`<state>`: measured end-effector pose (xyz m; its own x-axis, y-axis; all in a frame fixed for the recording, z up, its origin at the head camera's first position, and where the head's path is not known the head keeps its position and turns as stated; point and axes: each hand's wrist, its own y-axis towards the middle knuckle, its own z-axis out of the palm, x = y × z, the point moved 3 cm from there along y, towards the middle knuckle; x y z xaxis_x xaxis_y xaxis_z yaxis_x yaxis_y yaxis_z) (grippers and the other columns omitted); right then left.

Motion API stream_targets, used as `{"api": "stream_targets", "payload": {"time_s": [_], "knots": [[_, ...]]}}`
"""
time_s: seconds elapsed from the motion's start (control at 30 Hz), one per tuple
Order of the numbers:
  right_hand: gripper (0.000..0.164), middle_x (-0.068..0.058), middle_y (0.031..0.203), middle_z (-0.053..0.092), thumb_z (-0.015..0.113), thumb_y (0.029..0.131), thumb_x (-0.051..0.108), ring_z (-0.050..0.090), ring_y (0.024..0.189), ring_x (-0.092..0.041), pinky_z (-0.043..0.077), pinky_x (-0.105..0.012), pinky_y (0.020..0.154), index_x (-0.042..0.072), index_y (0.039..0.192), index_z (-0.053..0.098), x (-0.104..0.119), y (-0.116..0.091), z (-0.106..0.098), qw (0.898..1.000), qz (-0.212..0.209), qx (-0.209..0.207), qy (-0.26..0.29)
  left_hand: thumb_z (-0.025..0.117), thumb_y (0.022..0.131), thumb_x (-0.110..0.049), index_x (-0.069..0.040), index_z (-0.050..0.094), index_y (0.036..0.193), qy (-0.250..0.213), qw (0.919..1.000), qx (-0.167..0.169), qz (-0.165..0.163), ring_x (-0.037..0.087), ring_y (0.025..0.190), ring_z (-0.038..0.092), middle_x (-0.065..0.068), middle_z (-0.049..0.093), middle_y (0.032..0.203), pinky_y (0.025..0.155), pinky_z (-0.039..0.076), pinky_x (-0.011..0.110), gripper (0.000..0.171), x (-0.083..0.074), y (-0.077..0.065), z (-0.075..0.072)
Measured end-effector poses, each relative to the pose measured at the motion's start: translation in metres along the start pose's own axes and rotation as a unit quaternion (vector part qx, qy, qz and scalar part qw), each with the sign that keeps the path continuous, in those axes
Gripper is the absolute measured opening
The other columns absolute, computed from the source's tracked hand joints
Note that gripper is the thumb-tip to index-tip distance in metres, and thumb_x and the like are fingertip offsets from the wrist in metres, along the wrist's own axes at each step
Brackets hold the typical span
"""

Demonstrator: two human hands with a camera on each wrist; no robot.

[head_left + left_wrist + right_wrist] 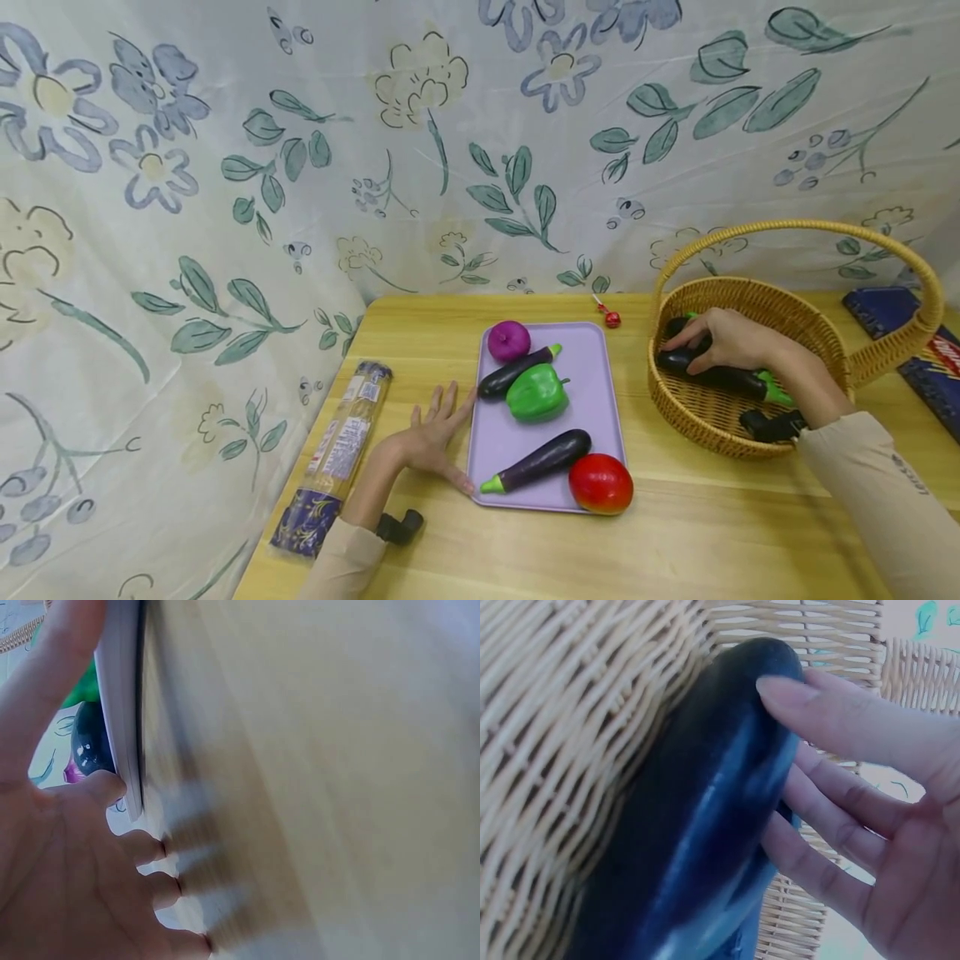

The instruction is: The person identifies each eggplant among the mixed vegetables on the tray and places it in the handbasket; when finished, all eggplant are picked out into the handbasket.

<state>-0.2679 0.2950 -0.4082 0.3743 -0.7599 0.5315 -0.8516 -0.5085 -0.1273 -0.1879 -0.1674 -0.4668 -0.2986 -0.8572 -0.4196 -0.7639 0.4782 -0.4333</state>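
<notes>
The right hand (723, 340) reaches into the wicker basket (795, 321) and curls its fingers (832, 825) round a dark eggplant (720, 377) lying on the basket floor, thumb along its top; a second dark vegetable lies just behind it, mostly hidden by the hand. The left hand (433, 433) lies flat and relaxed on the bench (675, 542), fingers spread, thumb touching the left edge of the lilac tray (600, 392). On the tray sit a purple onion (508, 340), two eggplants, a green pepper (537, 393) and a red tomato (601, 484) at its near corner. A spaghetti packet (341, 446) lies left of the hand, and a blue box (911, 333) lies beyond the basket.
</notes>
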Motion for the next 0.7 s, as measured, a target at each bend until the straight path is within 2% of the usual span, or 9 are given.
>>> {"api": "stream_targets", "payload": {"time_s": [0.13, 0.23, 0.4, 0.6, 0.7], "knots": [[0.041, -0.013, 0.118, 0.076, 0.089, 0.080, 0.019, 0.072, 0.103, -0.028, 0.060, -0.038, 0.082, 0.012, 0.120, 0.079, 0.003, -0.004, -0.004, 1.000, 0.004, 0.000, -0.006, 0.095, 0.066, -0.052, -0.024, -0.007, 0.167, -0.001, 1.0000, 0.001, -0.001, 0.044, 0.157, -0.023, 0.022, -0.023, 0.170, 0.122, -0.009, 0.075, 0.147, 0.000, 0.000, 0.000], [0.042, -0.012, 0.120, 0.076, 0.087, 0.083, 0.021, 0.072, 0.103, -0.027, 0.061, -0.038, 0.083, 0.012, 0.122, 0.078, 0.009, -0.011, -0.009, 1.000, 0.010, -0.011, -0.014, 0.095, 0.065, -0.052, -0.025, -0.008, 0.167, 0.000, 1.0000, 0.002, -0.003, 0.043, 0.157, -0.023, 0.022, -0.024, 0.169, 0.122, -0.009, 0.074, 0.147, 0.000, 0.000, 0.000], [0.042, -0.011, 0.122, 0.075, 0.085, 0.086, 0.025, 0.073, 0.103, -0.026, 0.064, -0.039, 0.084, 0.012, 0.125, 0.076, 0.027, -0.026, -0.019, 0.999, -0.004, -0.029, -0.025, 0.095, 0.065, -0.053, -0.025, -0.007, 0.167, 0.000, 1.0000, 0.003, -0.005, 0.043, 0.157, -0.023, 0.022, -0.023, 0.169, 0.122, -0.008, 0.074, 0.147, 0.001, 0.001, 0.001], [0.039, 0.002, 0.122, 0.075, 0.082, 0.088, 0.032, 0.071, 0.103, -0.018, 0.064, -0.034, 0.083, 0.020, 0.125, 0.076, 0.056, -0.044, -0.024, 0.999, -0.015, -0.028, -0.028, 0.095, 0.065, -0.053, -0.027, -0.008, 0.167, 0.004, 1.0000, 0.004, -0.006, 0.042, 0.157, -0.024, 0.020, -0.024, 0.170, 0.123, -0.009, 0.073, 0.147, 0.001, 0.002, 0.000], [0.038, 0.007, 0.121, 0.075, 0.081, 0.089, 0.033, 0.070, 0.103, -0.010, 0.063, -0.028, 0.084, 0.022, 0.125, 0.075, 0.073, -0.049, -0.021, 0.999, -0.044, -0.028, -0.017, 0.095, 0.065, -0.053, -0.027, -0.008, 0.167, 0.005, 1.0000, 0.004, -0.007, 0.042, 0.157, -0.023, 0.020, -0.023, 0.170, 0.123, -0.009, 0.073, 0.146, 0.001, 0.002, 0.000]]}}
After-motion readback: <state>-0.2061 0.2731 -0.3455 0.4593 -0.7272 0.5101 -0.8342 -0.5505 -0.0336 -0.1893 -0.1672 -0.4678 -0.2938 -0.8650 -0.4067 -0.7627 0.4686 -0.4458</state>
